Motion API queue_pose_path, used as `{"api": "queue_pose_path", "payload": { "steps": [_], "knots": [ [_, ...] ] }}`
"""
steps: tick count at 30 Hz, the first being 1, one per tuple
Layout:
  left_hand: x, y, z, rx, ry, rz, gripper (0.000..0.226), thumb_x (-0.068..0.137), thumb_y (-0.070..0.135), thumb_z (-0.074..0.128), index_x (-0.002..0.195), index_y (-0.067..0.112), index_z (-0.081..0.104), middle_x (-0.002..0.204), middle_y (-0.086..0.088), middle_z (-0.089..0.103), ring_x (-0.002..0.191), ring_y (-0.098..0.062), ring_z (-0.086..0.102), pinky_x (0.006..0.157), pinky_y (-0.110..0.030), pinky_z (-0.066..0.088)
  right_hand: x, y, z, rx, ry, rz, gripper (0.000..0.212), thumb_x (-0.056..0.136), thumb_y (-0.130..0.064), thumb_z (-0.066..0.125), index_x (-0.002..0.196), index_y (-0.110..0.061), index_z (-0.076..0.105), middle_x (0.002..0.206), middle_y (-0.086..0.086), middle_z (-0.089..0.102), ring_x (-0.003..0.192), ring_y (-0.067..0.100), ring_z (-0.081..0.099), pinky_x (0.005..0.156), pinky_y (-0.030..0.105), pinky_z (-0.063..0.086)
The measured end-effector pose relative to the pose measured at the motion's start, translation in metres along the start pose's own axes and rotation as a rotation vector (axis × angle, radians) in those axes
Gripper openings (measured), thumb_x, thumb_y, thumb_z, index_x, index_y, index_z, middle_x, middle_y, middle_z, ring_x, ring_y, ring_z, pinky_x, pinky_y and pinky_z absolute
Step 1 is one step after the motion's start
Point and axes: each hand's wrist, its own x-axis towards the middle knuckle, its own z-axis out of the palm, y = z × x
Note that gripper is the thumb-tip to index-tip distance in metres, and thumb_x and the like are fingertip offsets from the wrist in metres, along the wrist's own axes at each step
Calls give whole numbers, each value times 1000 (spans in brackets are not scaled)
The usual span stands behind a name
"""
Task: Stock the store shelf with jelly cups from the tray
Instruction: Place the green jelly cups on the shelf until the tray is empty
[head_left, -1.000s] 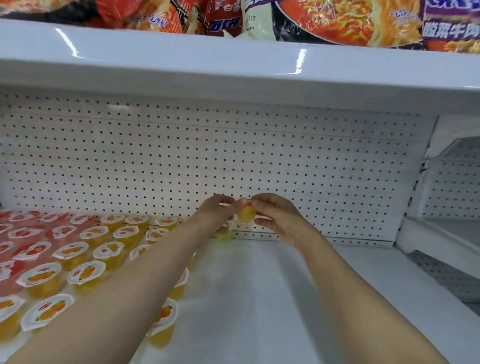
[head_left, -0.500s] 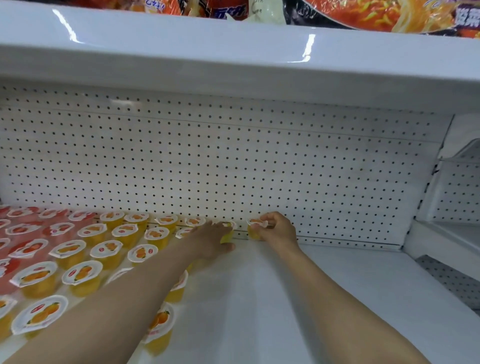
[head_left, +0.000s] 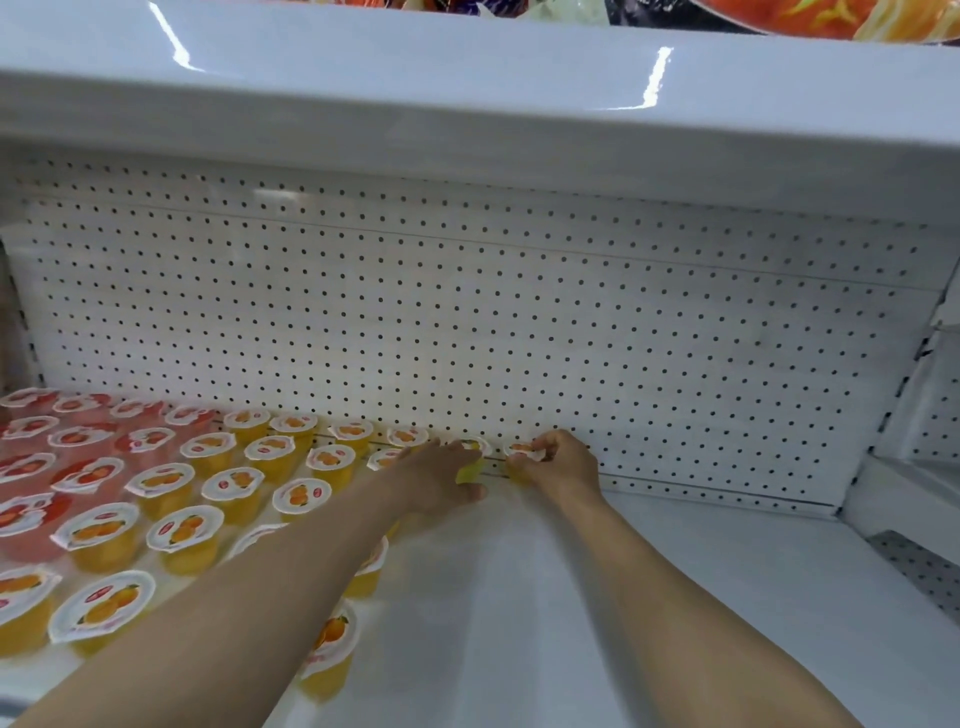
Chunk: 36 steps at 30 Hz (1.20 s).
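Since a second ago we bring both hands down from mid-air, and now our right hand (head_left: 561, 465) pinches a cup (head_left: 521, 451) at the shelf (head_left: 701, 597) back, twelve o'clock, our left hand (head_left: 441, 478) grasping its neighbour (head_left: 474, 448), extending the row.

We look into a white metal shelf unit. Its back wall is a pegboard panel (head_left: 519, 322) — white, dotted with rows of small dark holes — with a thin seam running across it near the top. Above us the upper shelf (head_left: 467, 98) juts forward, its glossy front edge catching two bright streaks of ceiling light. Along its top edge we see a strip of red and orange noodle packets (head_left: 810, 15). To the right a neighbouring shelf bay (head_left: 924, 457) — also white pegboard — sits at an angle.
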Motion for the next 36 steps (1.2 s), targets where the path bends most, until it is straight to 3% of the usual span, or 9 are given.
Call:
{"api": "queue_pose_path", "payload": {
  "steps": [8, 11, 13, 17, 25, 32, 36],
  "knots": [
    [0, -1, 0, -53, 35, -32, 68, 98, 57, 40, 156, 33, 13, 165, 3, 7, 152, -20, 0, 121, -49, 9, -6, -7, -5, -116, -44, -15, 44, 75, -41, 81, 109, -20, 62, 111, -1, 65, 92, 12, 58, 73, 25, 42],
    [-16, -4, -13, -195, 192, -43, 68, 97, 45, 54, 155, 29, 24, 163, 1, 19, 150, -20, 14, 121, -44, 16, -15, -30, -13, -330, -9, -83, 55, 79, -54, 73, 121, -22, 59, 124, 0, 58, 112, 18, 53, 79, 31, 43],
    [-33, -12, -28, -288, 326, -46, 68, 93, 35, 64, 152, 28, 32, 158, 0, 32, 144, -23, 31, 116, -39, 30, -24, -56, -13, -406, 8, -166, 58, 83, -56, 69, 128, -22, 55, 130, 2, 53, 124, 21, 48, 86, 34, 44],
    [-82, -51, -58, -349, 530, -106, 65, 88, 32, 70, 146, 26, 42, 148, -3, 48, 133, -24, 47, 106, -34, 40, -51, -122, 7, -494, -8, -369, 56, 90, -53, 64, 134, -23, 51, 135, 4, 52, 127, 22, 46, 87, 34, 45],
    [-226, -177, -85, -266, 732, -330, 55, 96, 43, 55, 144, 17, 46, 141, -9, 55, 129, -30, 50, 101, -36, 41, -144, -264, 115, -402, -143, -638, 63, 93, -60, 54, 144, -23, 46, 144, 4, 50, 133, 25, 44, 102, 37, 42],
    [-370, -295, -77, -174, 769, -552, 51, 95, 49, 49, 135, 16, 52, 121, -13, 66, 112, -35, 61, 89, -43, 52, -247, -359, 228, -337, -308, -739, 59, 95, -53, 53, 142, -18, 48, 143, 11, 51, 130, 29, 48, 100, 36, 43],
    [-457, -352, -65, -126, 756, -700, 48, 95, 47, 53, 133, 17, 54, 119, -13, 66, 107, -36, 62, 86, -46, 53, -310, -394, 302, -323, -410, -795, 53, 91, -60, 52, 130, -23, 56, 129, 10, 59, 119, 30, 55, 94, 40, 48]
  ]
}}
